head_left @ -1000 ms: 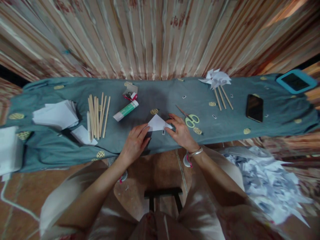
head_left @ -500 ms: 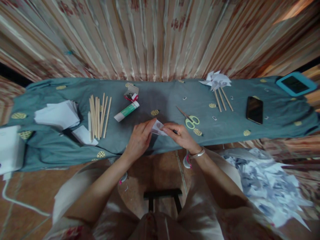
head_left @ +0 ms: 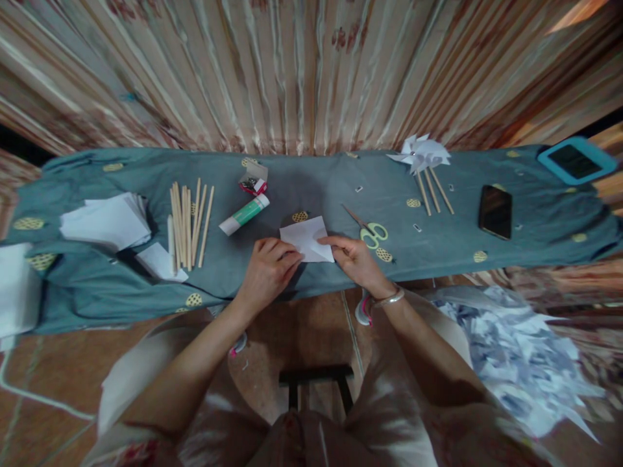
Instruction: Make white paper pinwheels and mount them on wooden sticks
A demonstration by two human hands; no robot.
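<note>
A small white square of paper (head_left: 310, 237) lies opened out near the table's front edge, with a crease showing across it. My left hand (head_left: 268, 269) pinches its lower left corner between thumb and fingers. At its right side, my right hand (head_left: 354, 261) grips the edge with thumb and forefinger. Just right of the paper are scissors (head_left: 372, 232) with yellow-green handles. A green and white glue tube (head_left: 244, 215) rests to the upper left, below a small open red box (head_left: 254, 179) of metal pieces.
Wooden sticks (head_left: 187, 227) and stacked white paper (head_left: 107, 220) are on the left. Paper pinwheels (head_left: 422, 155) on sticks, a dark phone (head_left: 495, 212) and a blue-framed tablet (head_left: 574, 161) are on the right. Paper scraps (head_left: 525, 363) are heaped below the table's right side.
The paper, folded between my hands before, is now opened into a square. My left hand has shifted to its lower left corner, and my right hand stays at its right side.
</note>
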